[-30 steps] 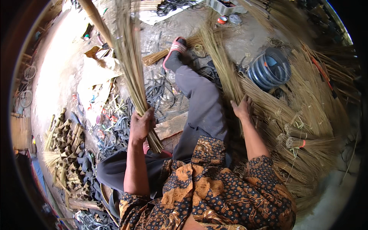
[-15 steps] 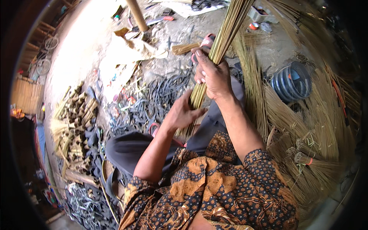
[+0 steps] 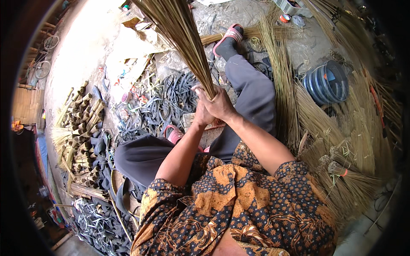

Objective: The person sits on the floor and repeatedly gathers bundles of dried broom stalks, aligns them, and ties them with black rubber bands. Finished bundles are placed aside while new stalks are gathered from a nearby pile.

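Note:
A bundle of thin palm-rib sticks (image 3: pixel 181 32) rises from my hands toward the upper left, spreading wider at its far end. My right hand (image 3: pixel 220 103) is wrapped round its narrow lower end. My left hand (image 3: pixel 203 114) is closed just below and left of it, pressed against the right hand, with its fingers partly hidden. The butt end of the bundle is covered by both hands. Below them, between my legs, a wooden block (image 3: pixel 188 120) lies on the floor, partly hidden by my left forearm.
Black rubber strips (image 3: pixel 171 94) are heaped ahead to the left. Tied short bundles (image 3: pixel 83 132) are piled at far left. Long loose sticks (image 3: pixel 279 85) lie on the right, near a clear blue-tinted plastic container (image 3: pixel 325 83). A white basket (image 3: pixel 287 6) stands at the back.
The bundle has swung from leaning right to leaning left. My right hand has moved down to its lower end, and my left hand has closed in beside it.

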`<action>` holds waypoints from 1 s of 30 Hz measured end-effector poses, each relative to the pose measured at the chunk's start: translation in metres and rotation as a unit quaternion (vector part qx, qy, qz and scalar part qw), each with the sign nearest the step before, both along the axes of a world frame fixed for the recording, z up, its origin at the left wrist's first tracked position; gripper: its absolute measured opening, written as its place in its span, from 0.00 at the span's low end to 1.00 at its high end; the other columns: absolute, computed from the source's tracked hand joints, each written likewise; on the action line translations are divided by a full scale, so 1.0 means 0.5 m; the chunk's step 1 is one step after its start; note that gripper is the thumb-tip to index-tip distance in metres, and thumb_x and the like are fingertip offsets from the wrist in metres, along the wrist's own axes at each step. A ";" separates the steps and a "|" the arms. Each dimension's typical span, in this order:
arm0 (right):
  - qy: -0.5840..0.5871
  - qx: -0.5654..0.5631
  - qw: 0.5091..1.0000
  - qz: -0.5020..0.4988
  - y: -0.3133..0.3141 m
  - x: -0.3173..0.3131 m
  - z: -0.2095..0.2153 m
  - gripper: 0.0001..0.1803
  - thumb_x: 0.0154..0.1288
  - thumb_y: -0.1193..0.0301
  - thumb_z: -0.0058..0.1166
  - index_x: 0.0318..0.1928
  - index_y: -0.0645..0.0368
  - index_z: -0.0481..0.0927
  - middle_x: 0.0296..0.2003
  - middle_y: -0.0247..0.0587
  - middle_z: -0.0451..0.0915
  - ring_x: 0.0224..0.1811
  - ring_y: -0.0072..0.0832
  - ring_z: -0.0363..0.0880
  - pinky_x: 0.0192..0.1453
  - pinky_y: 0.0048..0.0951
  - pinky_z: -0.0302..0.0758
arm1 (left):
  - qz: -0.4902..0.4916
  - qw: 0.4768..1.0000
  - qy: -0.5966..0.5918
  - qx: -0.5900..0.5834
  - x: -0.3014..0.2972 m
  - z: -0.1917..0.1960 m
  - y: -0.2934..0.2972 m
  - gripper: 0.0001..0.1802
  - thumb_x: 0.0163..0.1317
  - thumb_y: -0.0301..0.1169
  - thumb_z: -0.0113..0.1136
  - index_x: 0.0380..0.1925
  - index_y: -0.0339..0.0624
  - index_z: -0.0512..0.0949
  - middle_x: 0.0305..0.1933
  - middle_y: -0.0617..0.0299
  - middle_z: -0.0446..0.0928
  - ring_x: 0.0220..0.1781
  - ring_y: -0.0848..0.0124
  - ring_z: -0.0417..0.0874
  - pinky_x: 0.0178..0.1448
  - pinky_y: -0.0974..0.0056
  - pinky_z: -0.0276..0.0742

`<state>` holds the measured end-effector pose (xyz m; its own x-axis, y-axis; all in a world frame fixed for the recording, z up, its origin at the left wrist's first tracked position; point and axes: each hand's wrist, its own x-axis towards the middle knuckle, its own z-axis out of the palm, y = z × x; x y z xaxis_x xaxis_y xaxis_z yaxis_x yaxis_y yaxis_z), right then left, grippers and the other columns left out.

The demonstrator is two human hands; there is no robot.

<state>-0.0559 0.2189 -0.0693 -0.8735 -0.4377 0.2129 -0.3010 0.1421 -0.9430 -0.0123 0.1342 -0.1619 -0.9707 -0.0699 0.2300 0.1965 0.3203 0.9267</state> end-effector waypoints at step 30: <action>-0.368 -0.295 0.881 0.033 0.064 -0.080 0.029 0.33 0.72 0.57 0.68 0.70 0.59 0.74 0.23 0.27 0.72 0.23 0.20 0.74 0.28 0.28 0.76 | -0.066 0.950 -0.290 0.094 0.037 0.163 0.029 0.25 0.63 0.35 0.70 0.58 0.38 0.76 0.41 0.49 0.86 0.40 0.59 0.87 0.50 0.52 0.82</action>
<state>-0.0958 0.2508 -0.0547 -0.8472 -0.4950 -0.1932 0.4330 -0.4325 -0.7909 0.0060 0.1486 -0.0803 -0.9332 0.0734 -0.3518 -0.3389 0.1465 0.9294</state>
